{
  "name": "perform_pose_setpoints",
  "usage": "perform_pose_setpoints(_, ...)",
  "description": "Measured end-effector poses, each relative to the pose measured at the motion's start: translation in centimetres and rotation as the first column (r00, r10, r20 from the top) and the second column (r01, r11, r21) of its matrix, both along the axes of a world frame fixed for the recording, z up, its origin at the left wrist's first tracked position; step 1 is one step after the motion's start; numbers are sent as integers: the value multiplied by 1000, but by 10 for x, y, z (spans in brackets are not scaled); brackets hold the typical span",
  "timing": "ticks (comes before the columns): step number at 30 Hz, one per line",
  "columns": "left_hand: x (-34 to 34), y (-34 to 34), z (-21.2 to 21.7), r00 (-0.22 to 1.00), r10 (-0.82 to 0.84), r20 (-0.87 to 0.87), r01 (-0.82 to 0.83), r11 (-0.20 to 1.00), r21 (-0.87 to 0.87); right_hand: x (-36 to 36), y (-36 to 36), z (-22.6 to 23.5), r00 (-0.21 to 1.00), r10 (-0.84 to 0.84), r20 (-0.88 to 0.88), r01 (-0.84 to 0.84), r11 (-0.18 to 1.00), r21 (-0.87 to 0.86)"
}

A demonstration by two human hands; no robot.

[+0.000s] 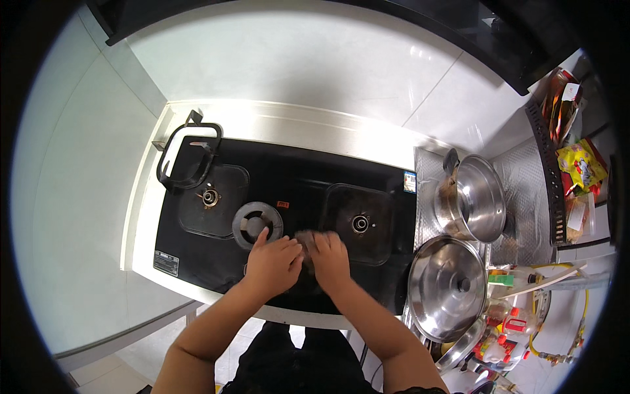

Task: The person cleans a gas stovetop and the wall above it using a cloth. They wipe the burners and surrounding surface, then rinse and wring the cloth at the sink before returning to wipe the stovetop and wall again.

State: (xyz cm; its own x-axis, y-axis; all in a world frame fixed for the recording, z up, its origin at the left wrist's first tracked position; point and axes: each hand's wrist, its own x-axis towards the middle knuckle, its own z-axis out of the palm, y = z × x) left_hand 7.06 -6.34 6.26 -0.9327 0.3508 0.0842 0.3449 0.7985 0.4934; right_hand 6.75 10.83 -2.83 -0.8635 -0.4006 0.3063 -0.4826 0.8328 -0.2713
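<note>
Left hand (274, 264) by grey ring (241, 225); right hand (331, 261) at blurred piece (304, 240) — can't tell either grip.

A black stove top (295, 174) fills the middle. A black pot stand (218, 139) sits at its upper left, a round grey ring (240, 226) left of centre. At right, a silver sheet (426, 174) holds a pot (449, 205) and lid (443, 295).

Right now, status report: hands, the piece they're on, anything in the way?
Left hand and right hand close together over stove. Dark piece between them, blurred; grip unclear. Ring by left thumb, possibly in the way.
</note>
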Motion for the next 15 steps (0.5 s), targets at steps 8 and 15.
perform_pose_setpoints(8, 40, -19, -22, 998, 3, 59, -8, 996, 90, -49, -13, -22, 993, -121, 13, 121, 993, -9)
perform_pose_setpoints(15, 2, -13, -30, 999, -31, 42, 32, 999, -20, -84, -11, -15, 964, -259, -59, 260, 966, 6)
